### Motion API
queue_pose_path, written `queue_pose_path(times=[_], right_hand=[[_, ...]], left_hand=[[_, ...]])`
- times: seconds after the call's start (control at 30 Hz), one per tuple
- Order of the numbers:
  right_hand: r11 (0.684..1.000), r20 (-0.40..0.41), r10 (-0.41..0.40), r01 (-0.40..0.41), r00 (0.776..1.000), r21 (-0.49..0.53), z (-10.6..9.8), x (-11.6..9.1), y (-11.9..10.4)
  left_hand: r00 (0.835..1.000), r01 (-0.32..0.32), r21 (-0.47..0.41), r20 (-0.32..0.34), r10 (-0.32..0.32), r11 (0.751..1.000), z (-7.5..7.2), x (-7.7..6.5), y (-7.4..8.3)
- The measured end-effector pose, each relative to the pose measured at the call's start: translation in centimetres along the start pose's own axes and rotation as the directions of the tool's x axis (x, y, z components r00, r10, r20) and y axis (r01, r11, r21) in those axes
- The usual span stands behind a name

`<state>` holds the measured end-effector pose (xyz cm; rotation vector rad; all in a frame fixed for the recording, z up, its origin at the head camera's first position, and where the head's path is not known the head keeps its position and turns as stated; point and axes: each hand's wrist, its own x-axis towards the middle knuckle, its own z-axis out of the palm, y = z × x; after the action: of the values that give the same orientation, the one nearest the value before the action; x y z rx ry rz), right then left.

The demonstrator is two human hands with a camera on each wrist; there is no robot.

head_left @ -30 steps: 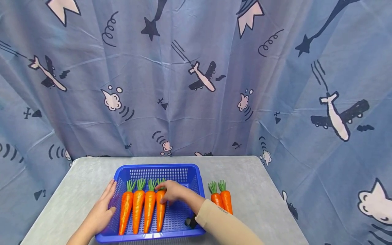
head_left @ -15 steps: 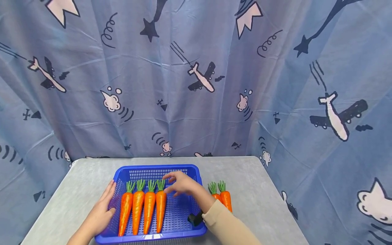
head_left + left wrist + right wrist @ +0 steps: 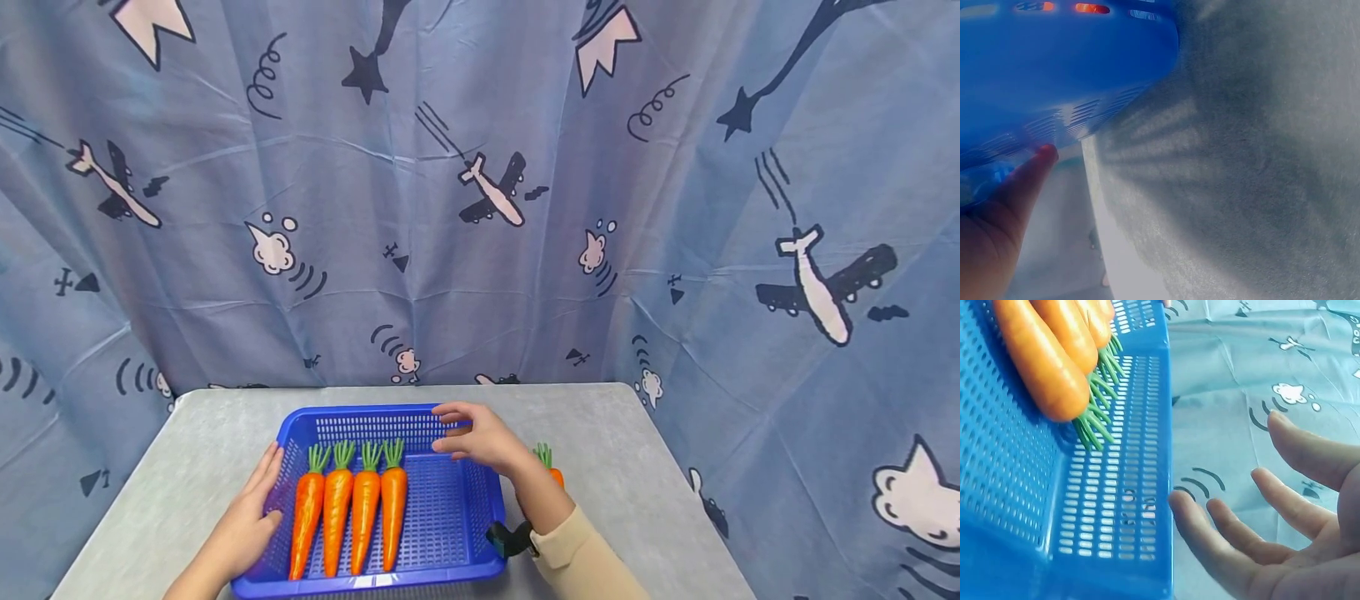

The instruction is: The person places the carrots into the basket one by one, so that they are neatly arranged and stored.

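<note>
Several orange carrots (image 3: 393,508) with green tops lie side by side in the left half of a blue plastic basket (image 3: 450,575). My left hand (image 3: 243,521) rests along the basket's left side, fingers straight. In the left wrist view, the thumb (image 3: 1019,194) touches the slotted basket wall (image 3: 1054,56). My right hand (image 3: 483,437) hangs over the basket's back right corner, holding nothing. The right wrist view shows its fingers (image 3: 1210,544) spread and slightly bent beside the basket rim, apart from the carrots (image 3: 1047,369). Outside the basket, another carrot (image 3: 555,475) is partly hidden behind my right forearm.
The basket stands on a pale grey table (image 3: 637,500). Behind and beside the table hangs a blue curtain (image 3: 420,275) printed with planes and stars. A black strap with a small device (image 3: 510,539) is on my right wrist.
My right hand has let go of the rightmost carrot in the basket and moved right and back, up over the far right corner. My left hand has stayed on the basket's side.
</note>
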<state>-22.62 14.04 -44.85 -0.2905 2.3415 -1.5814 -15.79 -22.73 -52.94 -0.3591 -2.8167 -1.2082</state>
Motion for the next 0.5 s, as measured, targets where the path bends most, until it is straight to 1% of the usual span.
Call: queue_pose_path(times=[0.23,0.37,0.5], right_hand=[[0.998,-0.072,-0.013,0.008,0.997,-0.069,-1.3,-1.1,1.0],[0.998,-0.117,-0.015,0.007,0.993,-0.065,-2.1,-1.9,1.7],[0.999,-0.166,-0.010,0.004,0.986,-0.036,-3.1,-2.6,2.6]], left_hand=[[1.000,-0.009,0.010,-0.006,0.009,1.000,0.0,0.1,0.0],[1.000,-0.010,0.006,-0.008,0.010,1.000,0.0,0.0,0.0],[1.000,-0.007,0.001,-0.008,0.007,1.000,0.1,0.0,0.1]])
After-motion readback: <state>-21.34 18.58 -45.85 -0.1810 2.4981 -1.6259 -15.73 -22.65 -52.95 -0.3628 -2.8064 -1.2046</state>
